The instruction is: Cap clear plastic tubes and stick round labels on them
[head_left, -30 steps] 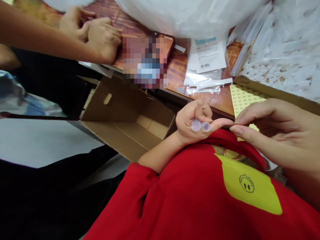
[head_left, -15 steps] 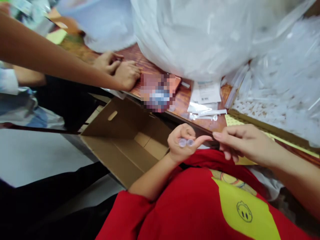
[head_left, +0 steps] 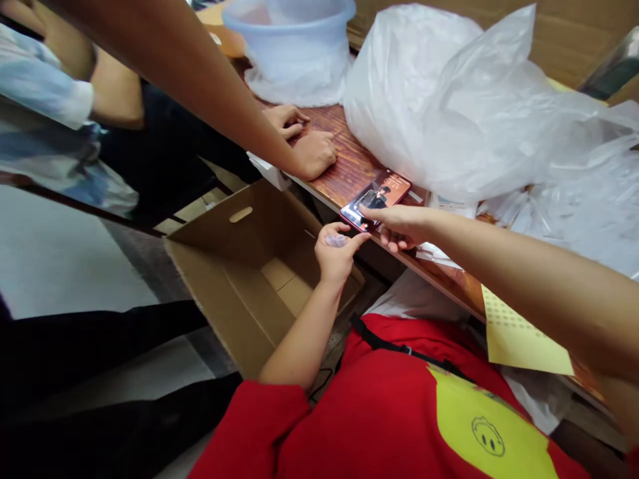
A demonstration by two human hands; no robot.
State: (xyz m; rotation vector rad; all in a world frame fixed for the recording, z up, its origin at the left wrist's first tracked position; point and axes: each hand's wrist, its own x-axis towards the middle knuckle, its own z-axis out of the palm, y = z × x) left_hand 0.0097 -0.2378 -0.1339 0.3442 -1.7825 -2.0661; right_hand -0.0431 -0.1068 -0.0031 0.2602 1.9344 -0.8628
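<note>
Bare bench (head_left: 357, 156) shows left of the white bag (head_left: 439, 113). An open box (head_left: 234, 279) stands below the bench's near edge. The right hand (head_left: 402, 223), bent, its hold unclear, and curled left hand (head_left: 333, 259) meet at the phone (head_left: 378, 193) on that edge, right thumb over its screen, writing too small to read. The left grips clear pieces (head_left: 337, 240).

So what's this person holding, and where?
Left hand: clear plastic pieces, in curled fingers; exact part unclear. Right hand: thumb over one end of the phone, grip unclear.

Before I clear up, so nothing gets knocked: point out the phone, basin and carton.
Phone (head_left: 377, 194), head view: screen.
Basin (head_left: 297, 48), head view: outer wall.
Carton (head_left: 224, 238), head view: inner wall, near handle hole.
</note>
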